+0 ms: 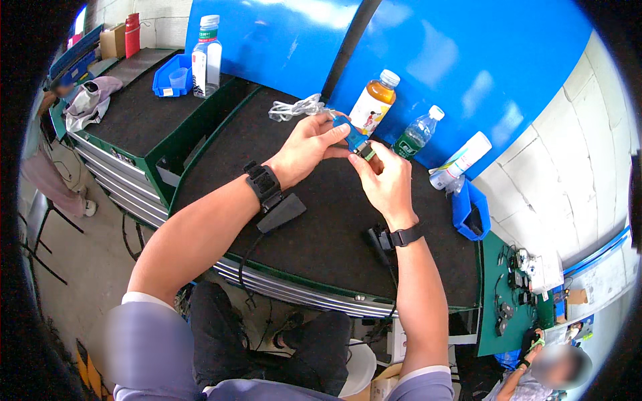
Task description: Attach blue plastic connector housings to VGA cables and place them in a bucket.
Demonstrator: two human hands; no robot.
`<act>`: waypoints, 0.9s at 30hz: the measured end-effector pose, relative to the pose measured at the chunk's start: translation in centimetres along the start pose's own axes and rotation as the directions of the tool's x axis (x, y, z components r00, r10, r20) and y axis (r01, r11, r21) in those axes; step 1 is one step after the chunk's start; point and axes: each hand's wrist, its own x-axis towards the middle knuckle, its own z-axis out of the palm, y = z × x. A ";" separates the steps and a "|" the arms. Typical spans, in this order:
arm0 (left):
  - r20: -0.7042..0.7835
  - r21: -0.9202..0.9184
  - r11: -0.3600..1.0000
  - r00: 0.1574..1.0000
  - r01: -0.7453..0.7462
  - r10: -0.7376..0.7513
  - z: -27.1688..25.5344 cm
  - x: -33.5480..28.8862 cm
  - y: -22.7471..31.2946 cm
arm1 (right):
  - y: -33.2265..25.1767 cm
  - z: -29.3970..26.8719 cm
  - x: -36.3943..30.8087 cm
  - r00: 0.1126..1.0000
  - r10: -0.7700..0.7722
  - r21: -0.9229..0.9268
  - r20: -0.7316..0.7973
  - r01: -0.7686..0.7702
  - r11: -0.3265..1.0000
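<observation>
Above the middle of a black-matted workbench (334, 234), my left hand (309, 148) pinches a blue plug-like connector (354, 138). A coiled translucent grey cable (297, 107) lies just beyond that hand, at the connector's back end. My right hand (390, 179) grips a small green and black terminal block (367, 152) between thumb and fingers, up against the connector's front end. Fingers hide part of both pieces, so I cannot tell how far they are joined. Black straps with dark box-like devices sit on both wrists.
Behind my hands stand an amber drink bottle (372, 110), a green-labelled bottle (419, 132) and a white spray can (461, 160). A blue bin (471, 210) is at the right edge. Further left are a clear bottle (207, 60) and another blue bin (164, 75). Other people are at both sides.
</observation>
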 end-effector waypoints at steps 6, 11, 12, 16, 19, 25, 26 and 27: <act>-0.302 -0.137 0.988 0.953 -0.065 0.021 -2.5 0.7 1.7 | 1.4 -0.1 0.0 0.993 0.058 0.007 -0.104 -0.057 0.998; -0.153 -0.234 0.972 0.986 0.032 -0.069 -1.7 0.3 0.9 | 1.5 0.6 -0.1 0.997 0.076 0.332 -0.002 -0.071 0.941; -0.112 -0.251 0.965 0.988 0.073 -0.104 -1.5 0.3 0.8 | 1.1 0.6 -0.2 0.995 0.094 0.434 -0.017 -0.078 0.898; -0.065 -0.238 0.966 0.990 0.105 -0.124 -1.1 0.1 0.9 | 0.8 0.2 -0.4 0.993 0.118 0.468 -0.006 -0.101 0.878; -0.072 -0.251 0.962 0.989 0.105 -0.126 -0.9 0.0 1.1 | 1.8 0.4 0.0 0.996 -0.013 0.357 -0.093 0.046 0.933; -0.076 -0.244 0.961 0.986 0.129 -0.151 -1.1 0.0 1.3 | 1.4 -0.4 0.4 0.965 0.261 0.726 -0.017 -0.168 0.667; -0.076 -0.243 0.961 0.985 0.130 -0.152 -1.2 0.0 1.2 | 1.4 -0.4 0.4 0.949 0.316 0.770 0.013 -0.211 0.603; -0.076 -0.248 0.960 0.985 0.129 -0.152 -1.3 0.1 1.1 | 1.6 -0.5 0.4 0.951 0.306 0.780 0.037 -0.219 0.587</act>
